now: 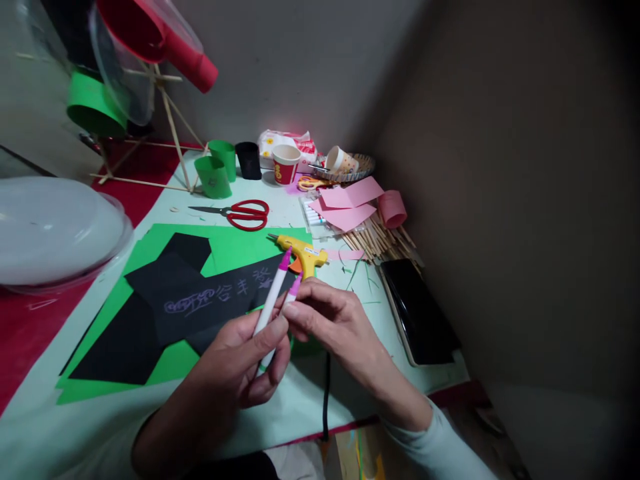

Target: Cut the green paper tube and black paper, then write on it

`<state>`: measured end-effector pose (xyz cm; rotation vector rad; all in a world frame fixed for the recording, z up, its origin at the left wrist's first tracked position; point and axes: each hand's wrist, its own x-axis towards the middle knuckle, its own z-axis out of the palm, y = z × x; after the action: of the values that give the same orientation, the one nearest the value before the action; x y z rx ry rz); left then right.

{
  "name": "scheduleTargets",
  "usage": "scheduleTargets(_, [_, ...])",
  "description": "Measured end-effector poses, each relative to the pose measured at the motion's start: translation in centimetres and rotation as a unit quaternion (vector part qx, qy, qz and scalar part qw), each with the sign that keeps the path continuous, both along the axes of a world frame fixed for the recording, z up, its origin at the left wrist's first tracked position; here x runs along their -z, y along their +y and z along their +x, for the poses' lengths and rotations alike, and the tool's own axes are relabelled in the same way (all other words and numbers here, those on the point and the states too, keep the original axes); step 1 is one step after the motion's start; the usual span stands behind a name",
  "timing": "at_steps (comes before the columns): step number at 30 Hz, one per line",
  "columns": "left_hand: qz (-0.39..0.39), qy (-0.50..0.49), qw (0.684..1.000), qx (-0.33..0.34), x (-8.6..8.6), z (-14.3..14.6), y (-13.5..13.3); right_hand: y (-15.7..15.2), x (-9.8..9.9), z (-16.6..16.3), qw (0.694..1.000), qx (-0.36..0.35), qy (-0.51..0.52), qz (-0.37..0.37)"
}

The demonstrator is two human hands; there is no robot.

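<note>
My left hand (255, 357) is closed around a white marker (271, 301) with a magenta end pointing up and away. Close beside it, my right hand (330, 313) pinches a second white marker (293, 293) with a pink end; most of its body is hidden by my fingers. Beneath and beyond my hands lie black paper pieces (115, 340) on green sheets (170, 367). The long black strip bears purple handwriting (220, 293). Just past the marker tips rests a yellow glue gun (305, 252), partly over the black paper.
Red-handled scissors (249, 215) lie behind the papers. Green cups (214, 179), a black cup (249, 161) and a paper cup (286, 164) stand farther back. Pink paper (350, 207), wooden sticks (383, 240) and a dark tablet (417, 310) are right; a stick frame (173, 127) stands left.
</note>
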<state>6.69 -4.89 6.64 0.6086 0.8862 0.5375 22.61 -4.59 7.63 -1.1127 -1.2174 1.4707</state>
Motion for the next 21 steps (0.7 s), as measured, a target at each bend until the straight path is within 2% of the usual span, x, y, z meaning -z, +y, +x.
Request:
scheduleTargets(3, [-0.01, -0.005, 1.0, -0.012, 0.4, -0.2, 0.1, 0.8, 0.3, -0.2, 0.999, 0.031, 0.036, 0.006])
scheduleTargets(7, [-0.015, -0.015, 1.0, -0.018, 0.8, -0.5, 0.4, 1.9, 0.6, 0.2, 0.994, 0.095, 0.024, 0.05])
scheduleTargets(11, [-0.009, 0.009, 0.998, -0.062, 0.8, -0.8, 0.7, 2.8, 0.9, 0.4, 0.985, 0.134, 0.055, 0.093])
scheduleTargets(15, [-0.011, 0.023, 0.994, -0.103, 0.8, -0.4, 0.8, 3.0, 1.1, 0.4, 0.984, 0.132, 0.073, 0.1])
scheduleTargets(21, [-0.002, 0.005, 0.993, -0.119, 1.1, 0.1, 0.7, 2.4, 1.0, 0.3, 0.985, 0.104, 0.1, 0.095])
